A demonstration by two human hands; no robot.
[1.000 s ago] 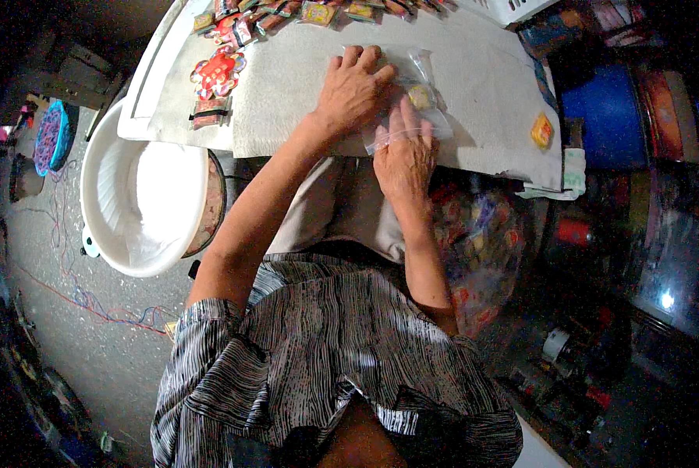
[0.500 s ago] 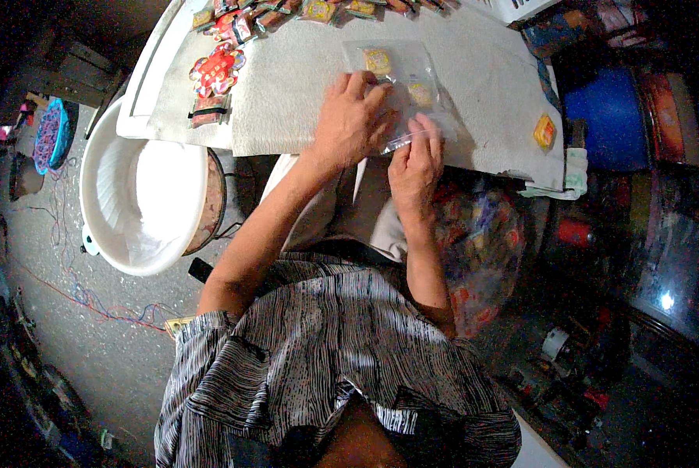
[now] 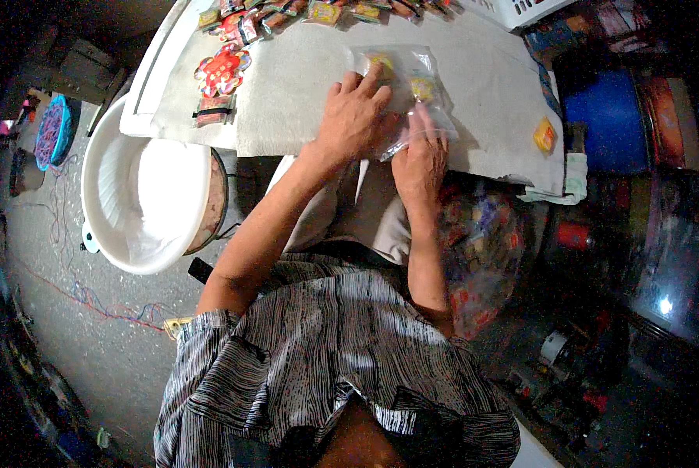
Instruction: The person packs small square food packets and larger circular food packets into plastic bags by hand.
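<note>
A clear plastic zip bag (image 3: 402,90) lies on the cloth-covered table in front of me, its mouth toward my body. Two small yellow packets, an upper one (image 3: 381,61) and a lower one (image 3: 423,87), are in it. My left hand (image 3: 355,115) rests on the bag's left side, fingers spread, with a fingertip on the upper packet. My right hand (image 3: 422,160) is at the bag's mouth, fingers stretched toward the lower packet. Whether those fingertips are inside the bag or on top, I cannot tell.
Several small packets (image 3: 324,12) line the table's far edge. A red flower-shaped item (image 3: 223,70) and a reddish packet (image 3: 214,111) lie at the left; a yellow packet (image 3: 544,135) lies at the right. Left of the table stands a white tub (image 3: 104,191). Wires (image 3: 92,300) cross the floor.
My left hand's fingers have spread and a fingertip now covers the upper packet. My right hand's fingers have straightened farther over the bag's mouth. The bag lies slightly lower in view.
</note>
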